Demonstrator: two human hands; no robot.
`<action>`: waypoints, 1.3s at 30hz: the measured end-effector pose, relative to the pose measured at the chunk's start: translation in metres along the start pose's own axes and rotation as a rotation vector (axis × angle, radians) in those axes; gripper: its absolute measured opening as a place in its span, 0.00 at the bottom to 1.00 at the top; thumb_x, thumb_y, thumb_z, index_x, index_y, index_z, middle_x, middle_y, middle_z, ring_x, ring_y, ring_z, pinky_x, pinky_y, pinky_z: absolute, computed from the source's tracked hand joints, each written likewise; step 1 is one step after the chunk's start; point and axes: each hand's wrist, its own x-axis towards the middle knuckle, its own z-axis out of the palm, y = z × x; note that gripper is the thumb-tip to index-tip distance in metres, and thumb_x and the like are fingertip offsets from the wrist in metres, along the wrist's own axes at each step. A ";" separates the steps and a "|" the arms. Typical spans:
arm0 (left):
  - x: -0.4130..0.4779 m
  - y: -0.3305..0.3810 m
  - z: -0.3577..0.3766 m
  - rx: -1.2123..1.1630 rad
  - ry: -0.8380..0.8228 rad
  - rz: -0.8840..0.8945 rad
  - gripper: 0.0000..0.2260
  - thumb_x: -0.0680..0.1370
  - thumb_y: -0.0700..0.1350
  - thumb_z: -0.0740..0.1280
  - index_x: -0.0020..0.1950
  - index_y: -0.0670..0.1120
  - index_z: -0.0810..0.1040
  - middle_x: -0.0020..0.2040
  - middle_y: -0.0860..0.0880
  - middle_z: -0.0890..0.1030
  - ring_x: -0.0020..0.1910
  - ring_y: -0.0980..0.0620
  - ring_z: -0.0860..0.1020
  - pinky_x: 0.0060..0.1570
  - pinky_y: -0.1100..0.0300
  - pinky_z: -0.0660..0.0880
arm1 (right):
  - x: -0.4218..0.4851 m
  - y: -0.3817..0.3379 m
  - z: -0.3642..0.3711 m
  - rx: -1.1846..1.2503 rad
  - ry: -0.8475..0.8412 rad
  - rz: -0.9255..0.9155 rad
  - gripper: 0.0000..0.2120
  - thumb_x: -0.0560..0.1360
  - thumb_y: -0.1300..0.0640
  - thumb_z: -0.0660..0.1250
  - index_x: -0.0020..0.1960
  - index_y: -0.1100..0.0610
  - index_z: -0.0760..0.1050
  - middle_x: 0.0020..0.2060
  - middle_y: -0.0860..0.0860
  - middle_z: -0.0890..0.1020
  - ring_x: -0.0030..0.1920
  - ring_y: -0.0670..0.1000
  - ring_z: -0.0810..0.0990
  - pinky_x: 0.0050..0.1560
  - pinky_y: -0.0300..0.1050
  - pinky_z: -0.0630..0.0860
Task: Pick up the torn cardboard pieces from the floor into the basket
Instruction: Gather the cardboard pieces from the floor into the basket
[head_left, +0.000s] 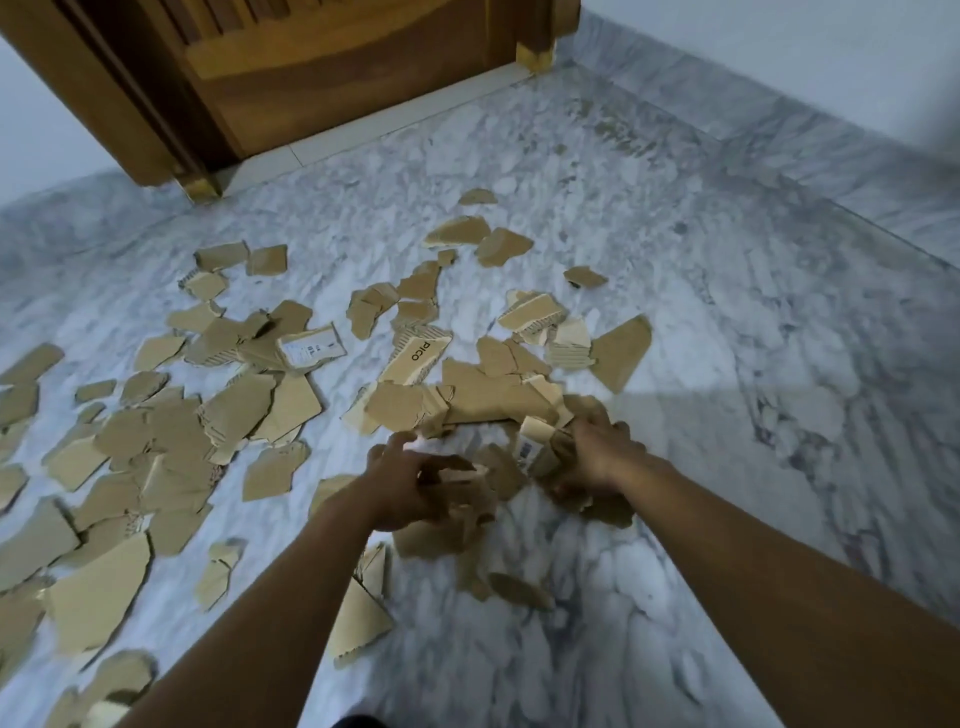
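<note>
1. No basket or other container shows in the head view; every cardboard piece in sight lies on the floor or sits in a hand.
2. The left hand reaches forward at centre frame, its grip clenched on a bunch of torn cardboard pieces that hang just below and beside the fingers.
3. The right hand is just to the right of it, its grip clenched on another clump of pieces, one bearing a barcode label.
4. Both hands are blurred, so the exact finger positions cannot be told.
5. More torn cardboard is scattered across the grey-and-white marble floor, thickest at the left, with a smaller spread beyond the hands.
6. One strip printed "PICO" lies flat just beyond the hands; a piece with a white shipping label lies to its left.
7. A wooden door stands at the far edge of the floor.
</note>
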 end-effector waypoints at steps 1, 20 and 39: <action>0.006 0.000 0.007 0.061 0.004 0.023 0.40 0.55 0.70 0.66 0.68 0.63 0.73 0.75 0.47 0.63 0.77 0.39 0.53 0.73 0.40 0.58 | -0.001 -0.002 0.006 -0.048 0.048 0.020 0.43 0.67 0.42 0.77 0.74 0.55 0.61 0.69 0.56 0.66 0.66 0.62 0.68 0.63 0.58 0.70; 0.022 0.030 -0.019 -0.325 -0.159 0.107 0.41 0.65 0.57 0.79 0.74 0.54 0.66 0.64 0.52 0.76 0.65 0.45 0.75 0.65 0.49 0.73 | -0.026 0.043 0.031 0.543 0.095 -0.029 0.27 0.65 0.44 0.79 0.57 0.56 0.76 0.49 0.51 0.82 0.51 0.54 0.81 0.51 0.52 0.79; -0.031 0.331 -0.068 -0.570 -0.470 0.562 0.17 0.80 0.38 0.63 0.66 0.54 0.71 0.55 0.48 0.82 0.49 0.48 0.82 0.36 0.57 0.78 | -0.211 0.134 -0.082 1.710 0.629 0.074 0.15 0.77 0.53 0.72 0.63 0.54 0.80 0.55 0.54 0.86 0.55 0.58 0.85 0.58 0.59 0.81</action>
